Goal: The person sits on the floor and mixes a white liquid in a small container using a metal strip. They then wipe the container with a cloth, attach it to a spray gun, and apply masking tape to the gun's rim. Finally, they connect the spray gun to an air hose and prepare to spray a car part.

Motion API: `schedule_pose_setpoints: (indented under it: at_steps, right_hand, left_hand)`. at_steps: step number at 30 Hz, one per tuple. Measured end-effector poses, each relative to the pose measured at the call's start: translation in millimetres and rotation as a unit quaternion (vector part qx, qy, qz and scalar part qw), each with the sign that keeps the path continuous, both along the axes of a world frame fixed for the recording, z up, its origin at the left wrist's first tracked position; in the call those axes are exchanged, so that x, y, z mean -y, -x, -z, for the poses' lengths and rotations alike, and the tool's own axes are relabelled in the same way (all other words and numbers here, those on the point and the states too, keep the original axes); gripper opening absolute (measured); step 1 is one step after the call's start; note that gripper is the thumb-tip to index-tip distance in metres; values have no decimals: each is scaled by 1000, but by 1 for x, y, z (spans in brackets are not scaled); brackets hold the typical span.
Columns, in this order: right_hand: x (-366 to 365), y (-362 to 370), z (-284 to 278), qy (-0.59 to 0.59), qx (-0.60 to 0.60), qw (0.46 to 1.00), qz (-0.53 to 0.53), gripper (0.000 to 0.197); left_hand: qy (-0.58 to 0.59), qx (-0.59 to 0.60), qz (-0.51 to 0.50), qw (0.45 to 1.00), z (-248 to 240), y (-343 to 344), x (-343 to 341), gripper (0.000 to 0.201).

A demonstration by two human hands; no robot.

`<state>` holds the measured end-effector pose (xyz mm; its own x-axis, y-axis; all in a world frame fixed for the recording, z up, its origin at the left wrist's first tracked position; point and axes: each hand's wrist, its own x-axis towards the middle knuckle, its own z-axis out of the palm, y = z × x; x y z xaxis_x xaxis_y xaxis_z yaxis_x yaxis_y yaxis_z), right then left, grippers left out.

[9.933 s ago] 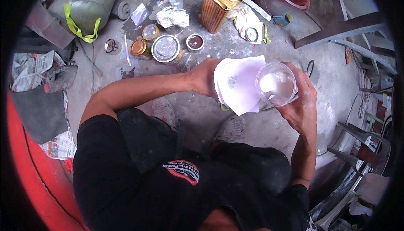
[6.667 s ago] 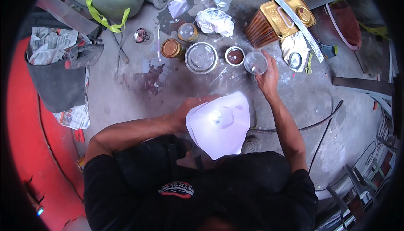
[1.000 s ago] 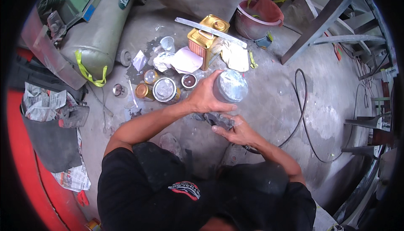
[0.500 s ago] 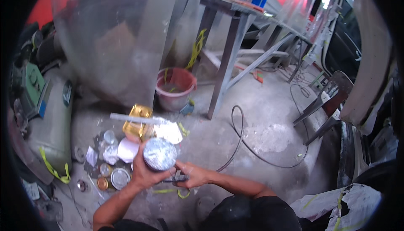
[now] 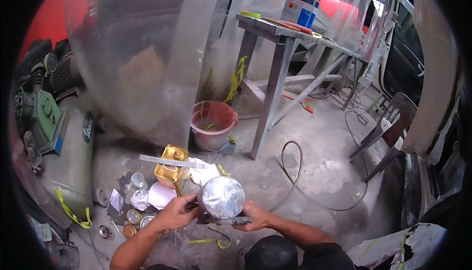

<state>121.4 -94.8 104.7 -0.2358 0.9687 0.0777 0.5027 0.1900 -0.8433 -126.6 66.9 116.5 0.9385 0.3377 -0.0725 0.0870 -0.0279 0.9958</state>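
Observation:
Between my hands is a spray gun (image 5: 222,198) with a round silver cup, its domed face toward me. My right hand (image 5: 253,217) grips the gun at its right end, below the cup. On the cup's left side, my left hand (image 5: 179,213) has its fingers bent together against the gun; the fingertips are partly hidden. Left of the hands, a gold metal can (image 5: 172,159) stands on the floor with a flat strip (image 5: 167,161) across its top. White paper (image 5: 202,173) lies beside that can.
Small jars and tins (image 5: 133,216) stand at lower left. Beyond them is a green air compressor (image 5: 69,152). A red bucket (image 5: 212,127) stands by the workbench (image 5: 278,83). A hose (image 5: 300,159) loops over the floor; a dark chair (image 5: 393,122) is at right.
The spray gun has moved right and a little lower in view with both hands. My left hand has slid from wrapping the cup to its left side. The whole view has shifted.

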Motion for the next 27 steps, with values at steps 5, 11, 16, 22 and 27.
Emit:
schedule_pose_setpoints:
  at_steps: [5, 11, 16, 22, 27]
  right_hand:
    - [-11, -3, -24, -73, -32, 997, -7, 54]
    - [3, 20, -102, -77, -30, 996, 39, 61]
    - [63, 40, -184, 31, -7, 997, 70, 101]
    - [109, 53, -352, 54, -6, 995, 84, 91]
    - [126, 67, -492, 113, -113, 960, 229, 44]
  left_hand:
    - [-7, -52, -24, 998, -31, -12, -19, 33]
    - [-69, -96, 16, 993, -139, -6, -11, 24]
    - [-142, -69, -9, 987, -249, 0, 38, 36]
    - [-117, -97, 60, 987, -353, 6, 84, 39]
    - [-104, -151, 108, 977, -441, -20, 106, 34]
